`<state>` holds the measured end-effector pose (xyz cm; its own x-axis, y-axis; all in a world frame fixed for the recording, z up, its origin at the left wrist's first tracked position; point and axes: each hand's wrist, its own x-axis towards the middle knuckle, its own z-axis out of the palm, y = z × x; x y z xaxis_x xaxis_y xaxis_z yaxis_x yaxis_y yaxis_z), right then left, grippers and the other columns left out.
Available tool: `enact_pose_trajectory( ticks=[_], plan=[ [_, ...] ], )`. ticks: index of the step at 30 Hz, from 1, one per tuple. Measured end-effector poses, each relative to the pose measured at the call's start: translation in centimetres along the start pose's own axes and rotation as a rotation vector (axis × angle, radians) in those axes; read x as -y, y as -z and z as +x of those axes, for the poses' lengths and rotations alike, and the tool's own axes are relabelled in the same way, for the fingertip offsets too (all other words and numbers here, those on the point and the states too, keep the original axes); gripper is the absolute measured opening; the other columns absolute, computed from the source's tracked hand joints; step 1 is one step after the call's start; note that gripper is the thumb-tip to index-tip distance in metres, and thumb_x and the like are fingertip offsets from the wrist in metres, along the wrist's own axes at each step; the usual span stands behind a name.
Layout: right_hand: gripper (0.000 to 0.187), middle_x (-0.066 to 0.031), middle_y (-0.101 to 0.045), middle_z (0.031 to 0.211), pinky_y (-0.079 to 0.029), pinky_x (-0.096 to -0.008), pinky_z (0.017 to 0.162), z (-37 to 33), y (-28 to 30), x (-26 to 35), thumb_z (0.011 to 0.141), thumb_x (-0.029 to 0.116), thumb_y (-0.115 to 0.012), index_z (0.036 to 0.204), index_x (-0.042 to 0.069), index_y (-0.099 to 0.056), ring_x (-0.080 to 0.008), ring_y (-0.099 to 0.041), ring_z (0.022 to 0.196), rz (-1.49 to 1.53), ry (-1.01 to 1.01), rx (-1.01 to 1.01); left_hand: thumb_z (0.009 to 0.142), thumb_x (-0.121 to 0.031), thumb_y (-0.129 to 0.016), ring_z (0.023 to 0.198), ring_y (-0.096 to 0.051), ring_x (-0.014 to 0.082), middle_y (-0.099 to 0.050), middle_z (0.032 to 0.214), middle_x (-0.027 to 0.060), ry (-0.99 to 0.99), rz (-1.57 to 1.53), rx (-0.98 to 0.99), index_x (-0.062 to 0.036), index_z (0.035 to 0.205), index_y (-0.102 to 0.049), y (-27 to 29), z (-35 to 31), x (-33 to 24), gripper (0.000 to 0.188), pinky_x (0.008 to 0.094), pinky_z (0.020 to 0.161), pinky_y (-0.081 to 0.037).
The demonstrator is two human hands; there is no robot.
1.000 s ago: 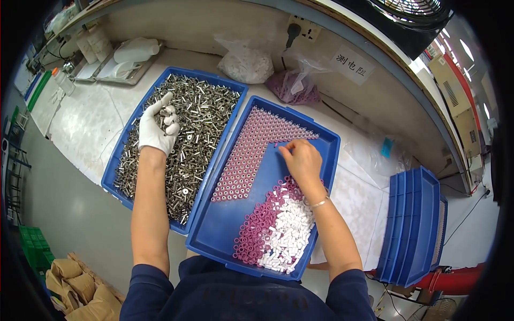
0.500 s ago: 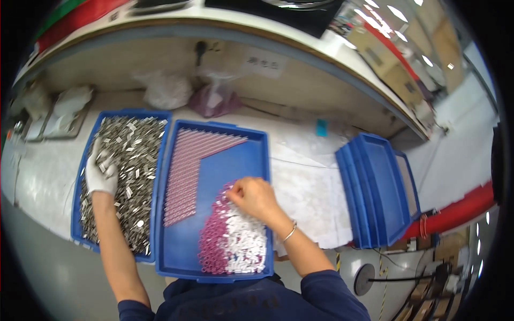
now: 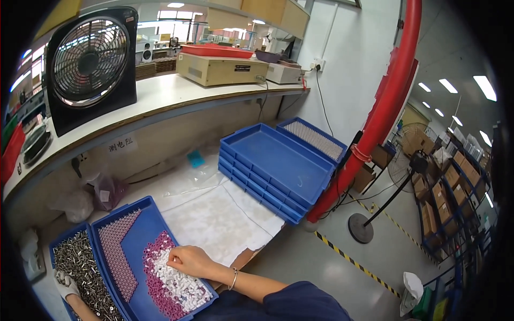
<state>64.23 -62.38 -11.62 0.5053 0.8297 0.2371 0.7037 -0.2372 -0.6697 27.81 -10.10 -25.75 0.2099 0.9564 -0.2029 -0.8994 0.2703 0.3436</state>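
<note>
My right hand (image 3: 191, 261) has its fingertips pinched together at a heap of small white pieces (image 3: 179, 286). Anything between those fingertips is too small to make out. Purple ring-like pieces (image 3: 152, 273) lie along the left of the heap, in the same blue tray (image 3: 140, 273). Rows of pinkish pieces (image 3: 115, 251) stand along that tray's left side. In a second blue tray (image 3: 56, 249), full of small metal pieces (image 3: 80, 265), my white-gloved left hand (image 3: 67, 285) rests at the left edge with fingers curled; what they hold is hidden.
Stacked blue trays (image 3: 267, 160) stand at the right of the bench, beside a tray of pale pieces (image 3: 313, 140). Plastic bags (image 3: 107, 190) lie against the back panel. A black fan (image 3: 91, 67) sits on the shelf above. Beyond the bench are a red pipe (image 3: 369, 134) and a floor fan (image 3: 361, 227).
The view has swung right and up, so both trays and hands now appear lower left. My right hand remains at the white pieces, my left over the metal ones.
</note>
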Motion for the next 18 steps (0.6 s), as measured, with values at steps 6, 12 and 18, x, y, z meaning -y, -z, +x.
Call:
enact_pose_trajectory(
  ticks=[6,12,18],
  plan=[
    [0.016,-0.0053,-0.065,0.075,-0.046,-0.0341,0.064,0.6,-1.6,1.7,0.089,0.019,-0.068,0.085,0.004,-0.067,-0.0218,-0.058,0.065,0.151,0.145,0.096,0.104,-0.019,-0.054,0.055,-0.041,0.0037,-0.058,0.086,-0.0020,0.132,-0.185,0.004,-0.0076,0.114,-0.062,-4.3,-4.8,3.2,0.017,0.0197,0.032,-0.020],
    [0.022,-0.0049,-0.066,0.083,-0.047,-0.0294,0.062,3.9,-8.7,9.8,0.087,0.013,-0.070,0.107,0.003,-0.065,-0.0150,-0.058,0.067,0.680,0.215,0.398,0.102,-0.022,-0.055,0.043,-0.025,0.0004,-0.049,0.067,-0.0075,0.376,-0.188,0.265,-0.0131,0.106,-0.059,-10.7,-21.1,6.6,0.010,0.0190,0.032,-0.016],
    [0.047,-0.0044,-0.065,0.086,-0.050,-0.0225,0.059,5.7,-10.4,12.1,0.092,0.019,-0.071,0.132,0.002,-0.052,-0.0108,-0.061,0.069,0.730,-0.014,0.492,0.099,-0.030,-0.061,0.046,-0.035,0.0016,-0.050,0.065,-0.0067,0.241,-0.115,0.095,-0.0149,0.092,-0.059,-16.9,-29.5,13.8,0.017,0.0184,0.033,-0.019]
  ],
)
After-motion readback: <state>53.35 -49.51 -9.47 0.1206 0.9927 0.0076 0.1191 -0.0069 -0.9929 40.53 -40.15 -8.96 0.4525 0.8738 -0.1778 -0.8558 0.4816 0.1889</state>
